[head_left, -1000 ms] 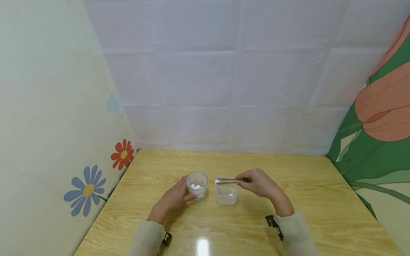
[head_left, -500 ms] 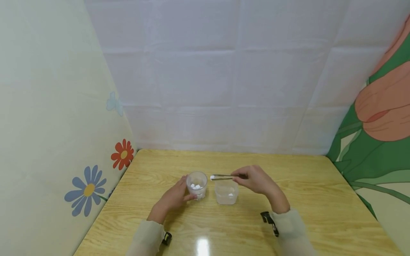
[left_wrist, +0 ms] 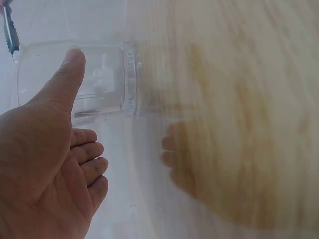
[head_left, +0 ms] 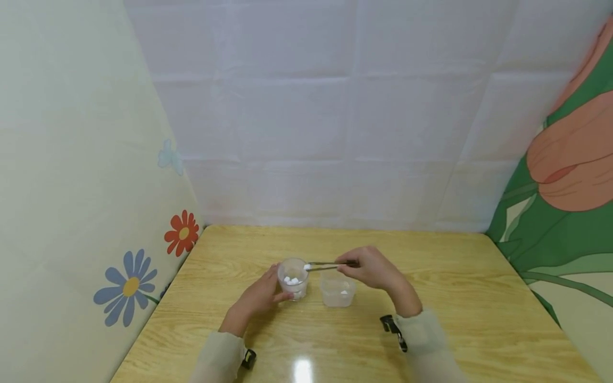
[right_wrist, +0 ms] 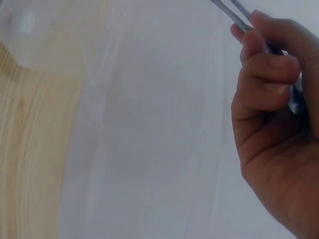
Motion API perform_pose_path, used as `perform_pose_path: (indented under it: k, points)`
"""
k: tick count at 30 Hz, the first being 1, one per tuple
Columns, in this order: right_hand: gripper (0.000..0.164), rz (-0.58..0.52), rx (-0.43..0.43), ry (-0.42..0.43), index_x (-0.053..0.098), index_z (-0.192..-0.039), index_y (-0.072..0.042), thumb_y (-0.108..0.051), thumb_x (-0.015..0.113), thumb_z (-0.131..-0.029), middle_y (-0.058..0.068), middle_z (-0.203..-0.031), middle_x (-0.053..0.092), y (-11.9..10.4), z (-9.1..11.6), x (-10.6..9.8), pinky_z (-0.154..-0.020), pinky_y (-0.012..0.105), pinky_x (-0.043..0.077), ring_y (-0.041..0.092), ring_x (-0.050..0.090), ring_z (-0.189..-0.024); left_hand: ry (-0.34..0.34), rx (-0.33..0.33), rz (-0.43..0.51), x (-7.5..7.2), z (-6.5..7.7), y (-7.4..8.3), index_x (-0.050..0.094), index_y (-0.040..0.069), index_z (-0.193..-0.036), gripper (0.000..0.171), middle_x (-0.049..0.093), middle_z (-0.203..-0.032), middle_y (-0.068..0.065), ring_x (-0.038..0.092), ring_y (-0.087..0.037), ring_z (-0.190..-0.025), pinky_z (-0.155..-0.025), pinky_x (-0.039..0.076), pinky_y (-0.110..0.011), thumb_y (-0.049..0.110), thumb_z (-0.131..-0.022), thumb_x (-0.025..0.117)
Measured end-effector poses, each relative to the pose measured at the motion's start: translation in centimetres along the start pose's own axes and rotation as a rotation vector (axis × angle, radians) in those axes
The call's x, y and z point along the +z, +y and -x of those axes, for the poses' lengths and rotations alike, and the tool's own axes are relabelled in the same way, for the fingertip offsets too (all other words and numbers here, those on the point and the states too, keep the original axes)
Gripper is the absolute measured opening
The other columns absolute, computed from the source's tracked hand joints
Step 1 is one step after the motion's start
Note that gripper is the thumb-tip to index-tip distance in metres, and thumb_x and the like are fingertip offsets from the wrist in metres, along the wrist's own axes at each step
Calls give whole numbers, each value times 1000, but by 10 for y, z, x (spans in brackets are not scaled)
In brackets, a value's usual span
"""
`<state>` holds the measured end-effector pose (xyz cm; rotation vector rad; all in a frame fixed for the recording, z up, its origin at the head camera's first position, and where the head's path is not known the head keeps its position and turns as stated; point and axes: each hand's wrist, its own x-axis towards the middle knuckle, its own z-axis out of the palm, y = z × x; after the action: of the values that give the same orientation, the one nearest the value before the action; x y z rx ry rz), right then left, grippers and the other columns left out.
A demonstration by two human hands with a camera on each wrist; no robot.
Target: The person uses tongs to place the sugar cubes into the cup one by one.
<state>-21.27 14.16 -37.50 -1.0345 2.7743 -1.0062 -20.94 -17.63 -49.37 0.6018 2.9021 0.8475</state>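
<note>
On the pale wooden table (head_left: 431,276) the left hand (head_left: 261,295) curls round the near left side of a small round clear glass (head_left: 293,276); in the left wrist view its thumb lies up against the glass wall while the other fingers bend loosely. White lumps (head_left: 292,280) sit in the bottom of the glass. The right hand (head_left: 371,268) pinches a pair of slim metal tweezers (head_left: 328,265) between thumb and curled fingers. The tweezers lie nearly level, pointing left, and their tips grip a small white lump (head_left: 307,266) right at the glass's right rim — whether it touches the rim cannot be told. Just right of the glass, below the tweezers, stands a squarish translucent plastic tub (head_left: 337,291) with one white piece (head_left: 342,292) inside.
</note>
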Motion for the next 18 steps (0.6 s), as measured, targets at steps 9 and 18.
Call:
perform_pose_path:
  k: [9,18]
  points:
    - [19,-41,-22,-21,78,-110,-4,-15,69,-98,5,-98,77,-8,-10,11,-65,21,54,2,64,-75,-9,-13,-1,2,1,-1,27,3,-160,93,29,-164,-17,24,-37,-152,-120,29,-54,56,-93,64]
    - [20,-24,-43,-30,77,-110,-1,-15,68,-98,7,-102,77,-12,-18,19,-71,23,57,12,71,-85,-11,-13,11,-1,2,2,26,1,-159,92,29,-163,-20,24,-39,-152,-120,29,-56,53,-94,65]
